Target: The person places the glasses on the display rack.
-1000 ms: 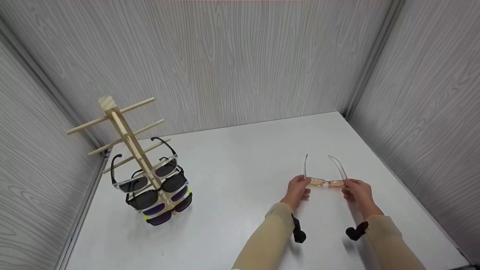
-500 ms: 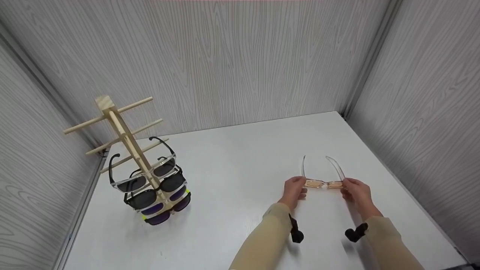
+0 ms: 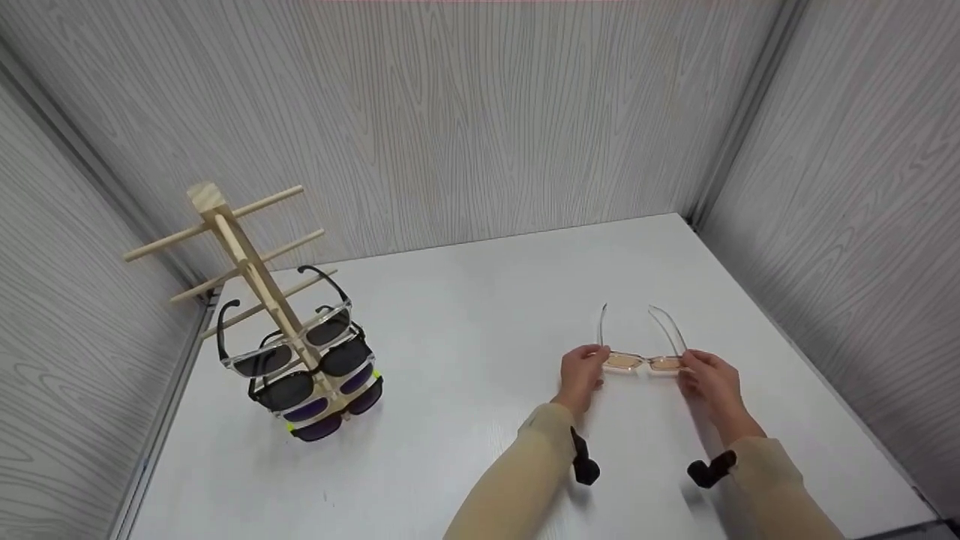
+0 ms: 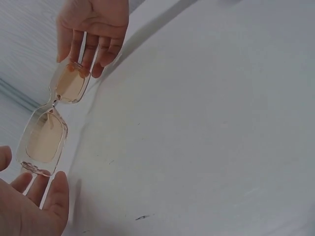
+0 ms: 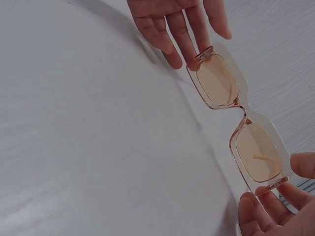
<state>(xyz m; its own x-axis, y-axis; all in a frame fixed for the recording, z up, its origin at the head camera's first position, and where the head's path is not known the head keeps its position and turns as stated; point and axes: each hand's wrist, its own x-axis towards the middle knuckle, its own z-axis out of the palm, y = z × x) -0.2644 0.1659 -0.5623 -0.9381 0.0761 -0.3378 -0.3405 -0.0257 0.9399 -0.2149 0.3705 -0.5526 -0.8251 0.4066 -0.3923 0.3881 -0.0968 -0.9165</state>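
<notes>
A pair of glasses (image 3: 624, 361) with a clear frame and pale orange lenses is held level between both hands, its temples unfolded and pointing away. My left hand (image 3: 581, 375) pinches the left end of the frame by the hinge. At the opposite hinge, my right hand (image 3: 716, 382) pinches the frame. In the left wrist view the lenses (image 4: 47, 137) face the camera, with fingertips under the frame's outer corner. The right wrist view has the same glasses (image 5: 258, 152) above the white surface; whether they touch it cannot be told.
On the left of the white table (image 3: 450, 330) leans a wooden display stand (image 3: 262, 285) with crossbars. Several sunglasses hang on its lower bars, the topmost clear-framed with dark lenses (image 3: 262, 363). Its upper bars are bare. Wood-grain panels (image 3: 465, 127) enclose the table.
Both hands and the glasses have shifted slightly left, the left hand most. The whole head view has moved a little too. The grip on both ends of the frame is unchanged.
</notes>
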